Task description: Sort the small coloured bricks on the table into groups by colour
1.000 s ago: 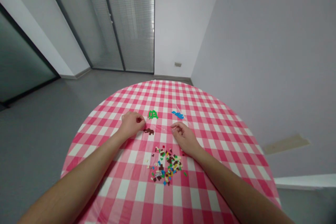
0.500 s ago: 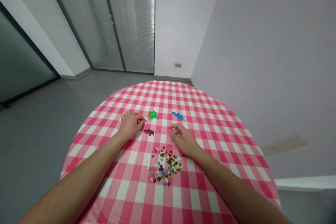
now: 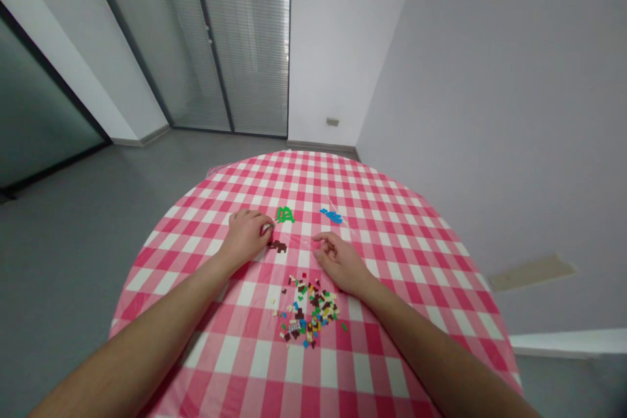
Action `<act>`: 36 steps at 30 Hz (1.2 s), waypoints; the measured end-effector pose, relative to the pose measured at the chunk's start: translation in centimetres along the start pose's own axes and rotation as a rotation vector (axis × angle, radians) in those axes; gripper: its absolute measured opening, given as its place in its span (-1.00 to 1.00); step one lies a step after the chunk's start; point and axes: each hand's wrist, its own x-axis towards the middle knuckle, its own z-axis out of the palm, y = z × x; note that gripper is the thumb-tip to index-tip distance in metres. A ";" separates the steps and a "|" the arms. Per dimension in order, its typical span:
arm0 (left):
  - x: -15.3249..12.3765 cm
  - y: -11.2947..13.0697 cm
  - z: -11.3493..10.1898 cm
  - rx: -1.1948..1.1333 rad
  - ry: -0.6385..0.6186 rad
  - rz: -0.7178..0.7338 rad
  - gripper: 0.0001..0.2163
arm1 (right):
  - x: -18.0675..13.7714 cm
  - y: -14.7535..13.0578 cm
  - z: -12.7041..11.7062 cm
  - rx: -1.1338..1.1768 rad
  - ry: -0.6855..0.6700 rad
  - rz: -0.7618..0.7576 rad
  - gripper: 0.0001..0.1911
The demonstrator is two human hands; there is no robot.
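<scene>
My left hand (image 3: 249, 234) rests beside a cluster of green toy bricks (image 3: 285, 215), its thumb and forefinger pinched together at the cluster's left side. What those fingertips hold, if anything, is hidden. Just below them lies a flat group of brown bricks (image 3: 279, 246), partly covered by the hand. My right hand (image 3: 343, 262) hovers over or lies on the cloth, its fingers loosely bent and apart from the thumb, with nothing seen between them. Beyond it sits a cluster of blue bricks (image 3: 332, 215). Nearer to me, a mixed heap of small bricks (image 3: 313, 310) spreads between my forearms.
A red-and-white checked cloth (image 3: 362, 379) covers the round table, with a clear plastic sheet over it. A white wall (image 3: 490, 111) stands close on the right. Glazed doors with blinds (image 3: 249, 46) are behind the table, and grey floor shows at left.
My left hand has shifted slightly right, towards the green cluster. A small green piece seen at its fingertips before is now hidden. My right hand has barely moved.
</scene>
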 end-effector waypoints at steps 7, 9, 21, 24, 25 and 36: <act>0.0 0.2 -0.2 0.011 -0.008 -0.013 -0.79 | -0.1 -0.4 0.0 -0.004 -0.008 0.018 -0.74; -0.1 0.2 -0.5 0.021 -0.002 -0.014 -0.80 | -0.1 -0.4 0.0 -0.008 -0.005 0.015 -0.73; -0.9 0.3 -0.6 0.005 -0.056 0.119 -0.74 | -0.1 -0.5 -0.1 -0.044 -0.016 -0.009 -0.74; -0.7 0.2 -0.3 -0.012 -0.069 0.137 -0.73 | -0.1 -0.7 -0.3 -0.101 -0.054 -0.028 -0.80; -0.7 0.2 -0.2 -0.016 -0.071 0.143 -0.73 | -0.1 -0.8 -0.4 -0.126 -0.075 -0.043 -0.83; -0.5 0.1 0.2 -0.044 -0.076 0.158 -0.69 | -0.7 -2.0 -1.1 -0.361 -0.341 -0.258 -0.80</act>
